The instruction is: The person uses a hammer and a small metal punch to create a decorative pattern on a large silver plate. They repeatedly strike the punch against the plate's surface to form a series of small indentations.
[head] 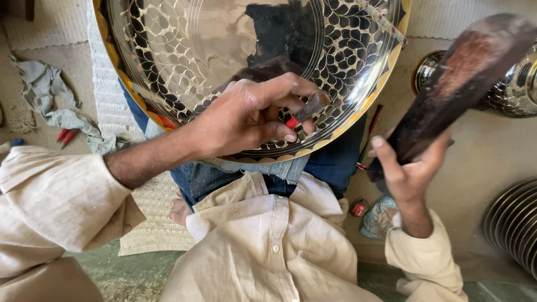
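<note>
Currently the large round polished brass tray with black scalloped engraving (184,50) rests tilted on the lap. Left hand (251,114) is closed round a short dark steel chisel with a red band (306,110), tip on the tray's patterned border. Right hand (408,170) grips a dark wooden mallet (464,72), raised and blurred, so its exact shape is uncertain. Judgement: keep the chisel steady and angled on the line; strike lightly, squarely, tray braced against the knees.
</note>
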